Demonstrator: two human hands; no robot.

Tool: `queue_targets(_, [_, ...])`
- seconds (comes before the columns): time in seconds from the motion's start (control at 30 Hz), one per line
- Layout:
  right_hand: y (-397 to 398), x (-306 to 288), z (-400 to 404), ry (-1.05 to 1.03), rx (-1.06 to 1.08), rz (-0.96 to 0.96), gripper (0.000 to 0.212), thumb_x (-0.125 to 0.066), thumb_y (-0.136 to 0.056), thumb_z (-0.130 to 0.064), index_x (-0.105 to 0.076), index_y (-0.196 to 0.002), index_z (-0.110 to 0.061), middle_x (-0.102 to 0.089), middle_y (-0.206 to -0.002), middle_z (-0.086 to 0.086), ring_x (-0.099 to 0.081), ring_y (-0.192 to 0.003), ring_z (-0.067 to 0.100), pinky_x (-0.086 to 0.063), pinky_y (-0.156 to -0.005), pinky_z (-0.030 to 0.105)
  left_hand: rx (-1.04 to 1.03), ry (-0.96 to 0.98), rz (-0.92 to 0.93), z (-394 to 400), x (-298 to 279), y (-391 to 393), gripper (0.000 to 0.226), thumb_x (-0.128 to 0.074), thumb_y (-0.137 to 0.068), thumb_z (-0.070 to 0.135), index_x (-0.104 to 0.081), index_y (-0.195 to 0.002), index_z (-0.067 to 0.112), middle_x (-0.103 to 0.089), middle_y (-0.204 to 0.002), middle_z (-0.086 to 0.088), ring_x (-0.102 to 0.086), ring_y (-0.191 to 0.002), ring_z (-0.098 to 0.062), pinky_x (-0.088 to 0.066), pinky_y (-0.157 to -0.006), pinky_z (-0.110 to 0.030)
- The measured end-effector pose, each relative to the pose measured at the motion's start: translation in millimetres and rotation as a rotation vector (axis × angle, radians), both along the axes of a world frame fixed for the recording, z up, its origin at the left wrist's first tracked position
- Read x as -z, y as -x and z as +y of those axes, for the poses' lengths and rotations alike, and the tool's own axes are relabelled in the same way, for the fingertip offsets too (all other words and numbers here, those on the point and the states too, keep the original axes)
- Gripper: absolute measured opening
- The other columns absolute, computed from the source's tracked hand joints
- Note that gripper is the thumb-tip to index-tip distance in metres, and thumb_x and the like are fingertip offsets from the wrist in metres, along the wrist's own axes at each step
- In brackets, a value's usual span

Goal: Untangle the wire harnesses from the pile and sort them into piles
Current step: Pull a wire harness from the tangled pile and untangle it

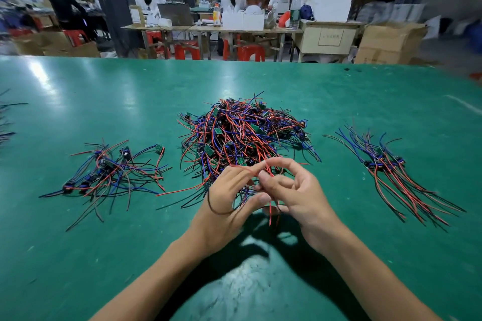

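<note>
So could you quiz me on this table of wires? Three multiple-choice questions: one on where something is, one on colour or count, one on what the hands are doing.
1. Where is the big tangled pile?
A. between two smaller piles
B. at the table's far left edge
C. on the floor

2. What colour is the table?
A. white
B. green
C. yellow

3. What are the hands doing?
A. resting flat
B. both holding wires
C. lifting a box

Answers:
1 A: the left pile and right pile flank it.
2 B: the bare top is green.
3 B: the left hand and right hand pinch red and black wires near the big pile.
</note>
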State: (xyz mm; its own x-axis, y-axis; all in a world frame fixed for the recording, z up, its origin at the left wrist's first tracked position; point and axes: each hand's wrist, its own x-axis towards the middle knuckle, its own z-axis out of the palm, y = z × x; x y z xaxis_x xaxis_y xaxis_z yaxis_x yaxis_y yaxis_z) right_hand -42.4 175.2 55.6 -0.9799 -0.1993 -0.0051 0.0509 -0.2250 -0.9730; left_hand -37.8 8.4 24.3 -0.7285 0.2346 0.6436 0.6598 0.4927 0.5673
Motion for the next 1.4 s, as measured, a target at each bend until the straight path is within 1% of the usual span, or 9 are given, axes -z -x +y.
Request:
queue_targets(0.1, [-2.6, 2.9, -3.9, -0.125, -0.019, -0.006, 0.054, -0.081, -0.067, -0.039, -0.058, -0.11, -0.013, -0.074, -0.072, 0.002, -0.065, -0.059, 0.01, -0.047, -0.051, 0.019, 0.041, -0.128, -0.065, 2.3, -1.2, -3.8, 0.036, -0.062, -0.098, 0.027, -0.065, -0.132, 0.016, -0.069, -0.124, 0.009, -0.062, -0.117, -0.013, -0.045, -0.1, -0.024])
queue_targets(0.27, [0.9, 3.2, -2.9, 0.018, -0.076, -0.138, 0.055, -0.083, -0.067, -0.024, -0.057, -0.113, -0.007, -0.072, -0.074, 0.01, -0.064, -0.054, 0.013, -0.051, -0.05, 0.02, 0.111, -0.523, -0.401, 0.9, -8.3, -2.9, 0.015, -0.077, -0.086, 0.022, -0.081, -0.099, 0.017, -0.078, -0.081, -0.005, -0.074, -0.068, -0.026, -0.061, -0.069, -0.034])
queue_targets(0.33, [2.2, 2.4, 0.7, -0.007, -0.125, -0.112, 0.05, -0.081, -0.073, -0.02, -0.059, -0.115, -0.007, -0.075, -0.081, 0.012, -0.07, -0.06, 0.015, -0.054, -0.055, 0.02, 0.119, -0.581, -0.443, -1.3, -7.7, -2.6, 0.013, -0.079, -0.083, 0.017, -0.082, -0.095, 0.013, -0.078, -0.082, -0.011, -0.074, -0.068, -0.033, -0.063, -0.068, -0.039])
queue_targets(0.57, [8.1, -2.9, 20.7, -0.247, -0.289, 0.046, 0.035, -0.073, -0.088, -0.027, -0.066, -0.122, -0.02, -0.078, -0.1, 0.014, -0.068, -0.065, 0.015, -0.051, -0.059, 0.021, -0.006, -0.792, -0.478, -16.7, -10.3, 5.2, 0.019, -0.076, -0.082, 0.023, -0.078, -0.09, 0.006, -0.078, -0.087, -0.015, -0.057, -0.049, -0.021, -0.049, -0.053, -0.022])
queue_targets(0.7, [11.3, 1.3, 21.5, -0.476, -0.22, 0.204, 0.012, -0.068, -0.097, -0.016, -0.074, -0.105, -0.022, -0.079, -0.083, 0.005, -0.065, -0.057, 0.014, -0.049, -0.058, 0.021, -0.071, -0.777, -0.473, -21.2, -10.8, 8.0, 0.021, -0.077, -0.082, 0.024, -0.079, -0.094, 0.008, -0.078, -0.084, -0.011, -0.052, -0.048, -0.013, -0.047, -0.052, -0.018])
queue_targets(0.8, [13.3, 5.3, 22.0, -0.696, -0.007, 0.36, 0.017, -0.064, -0.099, -0.014, -0.073, -0.092, -0.027, -0.077, -0.071, -0.004, -0.069, -0.057, 0.018, -0.054, -0.06, 0.022, -0.108, -0.76, -0.458, -17.3, -8.5, 5.5, 0.021, -0.076, -0.081, 0.023, -0.078, -0.097, 0.01, -0.078, -0.081, -0.009, -0.056, -0.05, -0.011, -0.047, -0.054, -0.014])
queue_targets(0.93, [16.2, 2.7, 23.6, -0.491, 0.157, 0.362, 0.013, -0.06, -0.102, -0.015, -0.068, -0.096, -0.023, -0.077, -0.073, 0.0, -0.066, -0.06, 0.01, -0.052, -0.063, 0.019, -0.114, -0.734, -0.469, -18.4, -8.0, 5.2, 0.019, -0.076, -0.084, 0.018, -0.077, -0.101, 0.011, -0.078, -0.08, -0.01, -0.061, -0.054, -0.008, -0.049, -0.057, -0.015])
queue_targets(1.2, [0.0, 18.0, -6.6, -0.329, 0.049, 0.429, 0.011, -0.074, -0.093, -0.012, -0.076, -0.094, -0.023, -0.078, -0.092, -0.006, -0.073, -0.069, 0.011, -0.057, -0.06, 0.021, 0.049, -0.55, -0.455, -5.1, -8.4, -5.0, 0.014, -0.079, -0.081, 0.019, -0.08, -0.094, 0.015, -0.075, -0.071, -0.003, -0.06, -0.058, -0.006, -0.047, -0.055, -0.017])
queue_targets(1.4, [5.2, 19.5, -1.2, -0.215, 0.055, 0.275, 0.021, -0.084, -0.083, -0.024, -0.064, -0.082, -0.027, -0.071, -0.077, 0.002, -0.07, -0.061, 0.019, -0.056, -0.059, 0.029, 0.033, -0.616, -0.471, -5.4, -13.7, -3.7, 0.015, -0.071, -0.086, 0.018, -0.077, -0.087, 0.005, -0.075, -0.072, -0.006, -0.056, -0.052, -0.012, -0.049, -0.055, -0.019])
